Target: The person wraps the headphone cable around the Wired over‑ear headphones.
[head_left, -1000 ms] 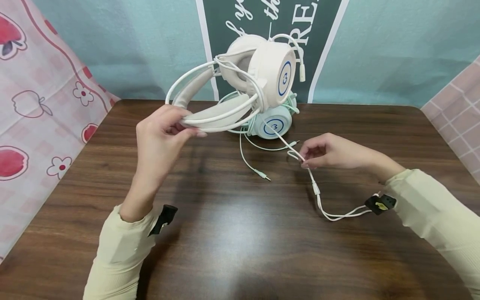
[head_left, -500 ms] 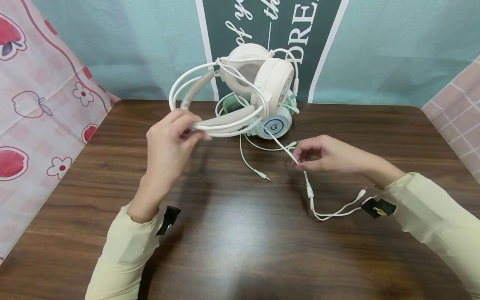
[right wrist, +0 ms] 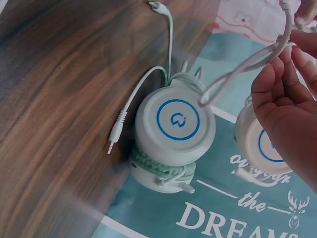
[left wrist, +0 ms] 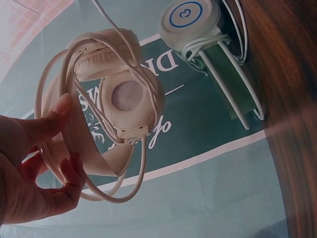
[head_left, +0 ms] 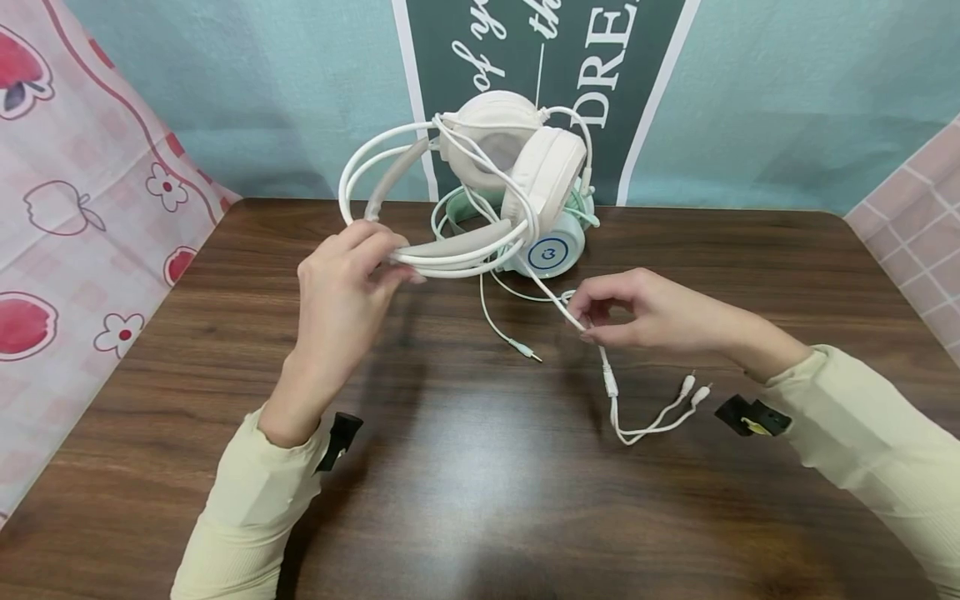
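Observation:
My left hand point(head_left: 341, 292) grips the headband of a white headset point(head_left: 551, 171), held up above the table. Its ear cups point away from me, and a white cable loops around the headband and cups. With thumb and fingertips, my right hand point(head_left: 637, 312) pinches that cable point(head_left: 551, 293) below the cups. Past the right hand, the cable hangs to a splitter point(head_left: 610, 383) and two plugs point(head_left: 687, 385). A mint-green headset point(head_left: 553, 254) rests on the table behind, partly hidden by the white one. Its own cable winds around it, as the right wrist view shows.
The brown wooden table point(head_left: 465, 467) spreads beneath both hands. A mint plug point(head_left: 525, 350) lies on it, left of the right hand. At the back hangs a blue-green cloth point(head_left: 750, 108) with a dark lettered panel. A pink patterned cloth point(head_left: 97, 250) borders the left side.
The white headset has come lower and slightly right, and its ear-cup logo has turned out of the head view. My right hand has moved left along with the cable and its plugs.

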Available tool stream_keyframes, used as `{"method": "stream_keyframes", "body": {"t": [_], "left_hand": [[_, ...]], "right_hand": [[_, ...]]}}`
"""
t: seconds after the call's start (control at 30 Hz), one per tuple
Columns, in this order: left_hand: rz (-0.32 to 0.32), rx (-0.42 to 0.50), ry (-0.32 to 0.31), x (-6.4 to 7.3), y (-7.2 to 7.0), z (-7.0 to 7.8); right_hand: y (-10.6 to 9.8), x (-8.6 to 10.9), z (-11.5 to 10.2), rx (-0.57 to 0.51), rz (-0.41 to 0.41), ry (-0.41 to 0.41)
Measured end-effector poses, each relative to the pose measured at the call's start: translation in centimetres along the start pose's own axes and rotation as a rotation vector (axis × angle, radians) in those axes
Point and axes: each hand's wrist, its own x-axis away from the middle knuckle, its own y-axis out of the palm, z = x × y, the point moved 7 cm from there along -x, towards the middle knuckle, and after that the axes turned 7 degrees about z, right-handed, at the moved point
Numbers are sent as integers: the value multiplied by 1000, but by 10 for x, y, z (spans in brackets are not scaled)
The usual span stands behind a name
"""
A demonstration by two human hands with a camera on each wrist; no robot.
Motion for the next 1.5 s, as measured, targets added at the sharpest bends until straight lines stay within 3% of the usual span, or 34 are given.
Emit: {"method": "stream_keyframes", "body": {"t": [0.33, 0.53, 0.73, 1.0, 1.5], "left_hand": [[-50, -4, -17, 2, 5, 4], [-72, -18, -6, 3, 6, 8], [-103, -42, 39, 5, 7, 14], [-145, -67, 67, 9, 3, 18], [-209, -92, 183, 10, -8, 39]], "right_hand": [[-7, -3, -14, 67, 80, -93], [-8, -4, -20, 73, 85, -141], [-10, -3, -23, 99, 87, -153], [-24, 0, -26, 161, 121, -105], [-36, -4, -38, 203, 206, -242]]}}
